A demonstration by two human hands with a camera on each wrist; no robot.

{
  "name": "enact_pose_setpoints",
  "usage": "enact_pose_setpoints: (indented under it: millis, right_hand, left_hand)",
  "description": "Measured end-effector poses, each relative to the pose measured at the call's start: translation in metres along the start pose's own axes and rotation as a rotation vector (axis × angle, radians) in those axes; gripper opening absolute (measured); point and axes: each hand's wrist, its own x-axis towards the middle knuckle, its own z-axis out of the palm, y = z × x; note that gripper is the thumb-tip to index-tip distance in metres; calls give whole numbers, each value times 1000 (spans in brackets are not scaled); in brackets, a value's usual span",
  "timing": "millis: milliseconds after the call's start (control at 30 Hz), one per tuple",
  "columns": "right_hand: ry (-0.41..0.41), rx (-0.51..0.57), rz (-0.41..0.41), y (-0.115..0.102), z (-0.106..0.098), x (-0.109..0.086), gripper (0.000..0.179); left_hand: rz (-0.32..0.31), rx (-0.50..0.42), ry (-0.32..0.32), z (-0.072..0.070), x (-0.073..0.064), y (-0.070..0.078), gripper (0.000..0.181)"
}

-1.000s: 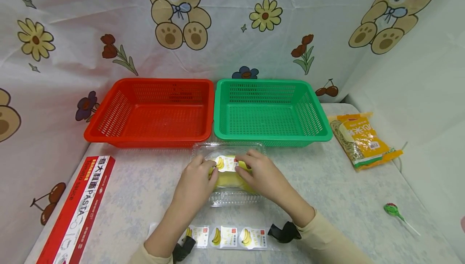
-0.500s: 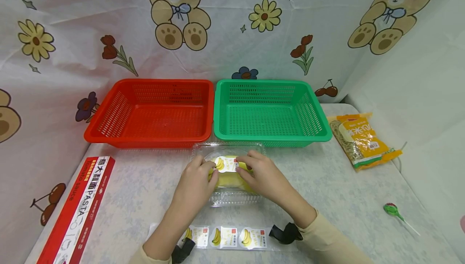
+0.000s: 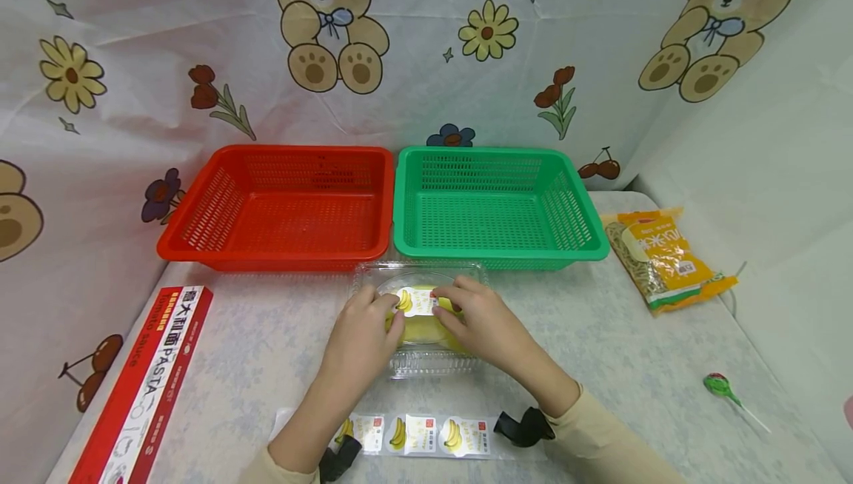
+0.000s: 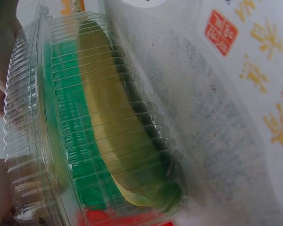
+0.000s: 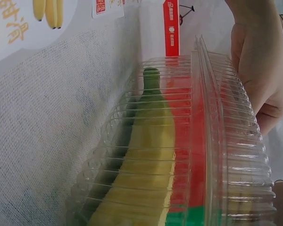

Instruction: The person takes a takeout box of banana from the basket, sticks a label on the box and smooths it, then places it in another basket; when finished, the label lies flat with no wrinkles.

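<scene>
A clear plastic clamshell box [image 3: 433,365], its lid down, stands on the table in front of the two baskets. Inside lies a banana [image 4: 115,113], yellow with a green stem end; the right wrist view shows the banana [image 5: 148,150] through the ribbed wall. Over the lid is a white sticker [image 3: 417,302] printed with bananas. My left hand [image 3: 363,336] pinches its left end between thumb and forefinger. At its right end my right hand [image 3: 485,321] pinches it likewise. Both wrist views show the box's side, with the fingertips at the sticker mostly hidden.
Behind the box stand a red basket [image 3: 280,255] and a green basket [image 3: 500,253]. A strip of banana stickers [image 3: 420,436] lies in front, between the forearms. At left is a red pasta box [image 3: 143,388]; at right, a yellow food bag [image 3: 666,258] and a lollipop [image 3: 720,385].
</scene>
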Motion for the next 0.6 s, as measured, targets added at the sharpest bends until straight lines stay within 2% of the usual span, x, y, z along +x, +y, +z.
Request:
enact_pose_setpoints:
  millis: [167,333,600]
  right_hand:
    - [1,-8,-5,1,0,-1,21]
    - [39,-1,-48,0,-3,-3,21]
    - [62,46,-21,9,-22,-14,34]
  left_hand:
    - [-1,7,1,0,1,0,16]
    - [0,-10,11,-3,-1,1,14]
    - [-103,-44,2,-19,-10,2,31]
